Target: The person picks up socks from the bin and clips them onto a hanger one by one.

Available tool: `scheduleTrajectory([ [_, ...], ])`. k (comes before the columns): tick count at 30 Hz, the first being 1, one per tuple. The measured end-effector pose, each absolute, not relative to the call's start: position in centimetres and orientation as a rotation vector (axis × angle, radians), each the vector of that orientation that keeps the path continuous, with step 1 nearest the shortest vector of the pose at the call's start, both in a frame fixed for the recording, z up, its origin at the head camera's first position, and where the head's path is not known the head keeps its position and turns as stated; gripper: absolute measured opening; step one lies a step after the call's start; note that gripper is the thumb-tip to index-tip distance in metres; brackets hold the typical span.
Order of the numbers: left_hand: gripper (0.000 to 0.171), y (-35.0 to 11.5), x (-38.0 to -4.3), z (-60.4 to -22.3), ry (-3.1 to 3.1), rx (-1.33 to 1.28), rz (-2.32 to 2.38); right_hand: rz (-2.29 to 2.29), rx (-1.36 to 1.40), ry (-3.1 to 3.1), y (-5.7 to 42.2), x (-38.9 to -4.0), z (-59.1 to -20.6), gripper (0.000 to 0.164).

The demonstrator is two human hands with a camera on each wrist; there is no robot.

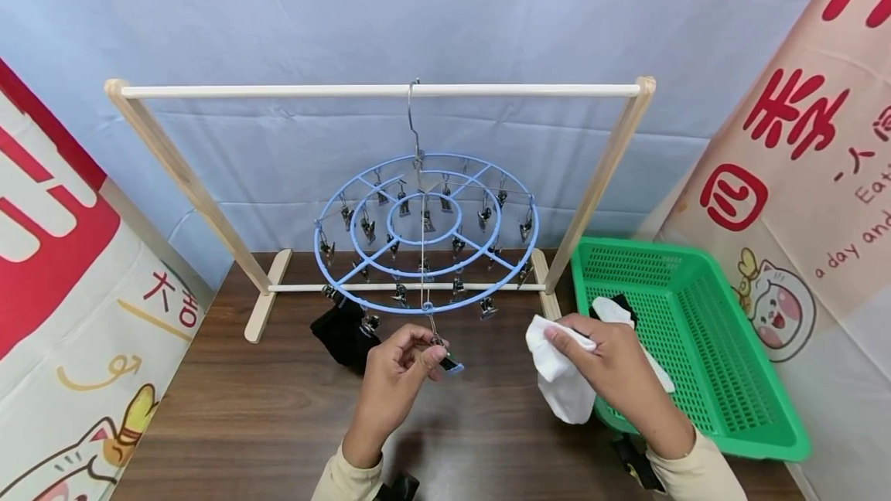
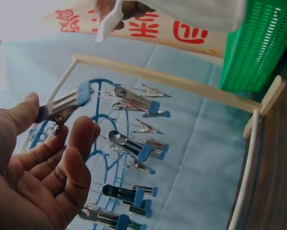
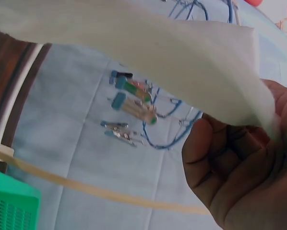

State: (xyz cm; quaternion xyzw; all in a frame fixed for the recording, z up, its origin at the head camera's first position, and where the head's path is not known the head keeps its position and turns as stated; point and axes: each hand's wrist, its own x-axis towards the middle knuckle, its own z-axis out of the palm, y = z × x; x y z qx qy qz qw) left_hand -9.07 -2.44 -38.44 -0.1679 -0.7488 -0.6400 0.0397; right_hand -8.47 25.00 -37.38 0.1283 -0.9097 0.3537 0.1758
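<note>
My left hand (image 1: 398, 371) pinches a metal clip (image 1: 448, 362) with blue tips at the near edge of a round blue hanger (image 1: 337, 282). In the left wrist view the clip (image 2: 66, 103) sits between thumb and fingers, its blue end pointing away from the thumb. My right hand (image 1: 612, 358) grips a white sock (image 1: 560, 381) by its upper end, and the rest hangs down beside the green basket. Up close in the right wrist view, the white cloth (image 3: 148, 57) stretches across the fingers. A black sock (image 1: 341, 335) hangs from the hanger's near left side.
A wooden rack with a white bar (image 1: 278, 90) carries the hanger by its hook. Several other clips (image 1: 487, 308) dangle from the rings. At the right stands a green basket (image 1: 759, 377) holding white and black socks (image 1: 612, 310). Printed cloths flank the brown table (image 1: 230, 400).
</note>
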Motion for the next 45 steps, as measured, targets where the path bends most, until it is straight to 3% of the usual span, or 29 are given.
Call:
scheduleTrajectory([
  [12, 0.015, -2.6, -10.6, -41.7, -2.162, -0.322, -2.172, 1.01, 0.516, -2.601, 23.1, -8.4, -38.3, 0.006],
  [20, 0.015, -2.8, -10.6, -42.0, -2.055, -0.375, -2.242, 1.016, 0.699, -2.524, 22.3, -8.3, -39.0, 0.016],
  [45, 0.006, -2.1, -10.6, -42.8, -1.721, -0.519, -2.2, 1.078, 0.857, -2.542, 18.5, -8.7, -41.3, 0.01],
])
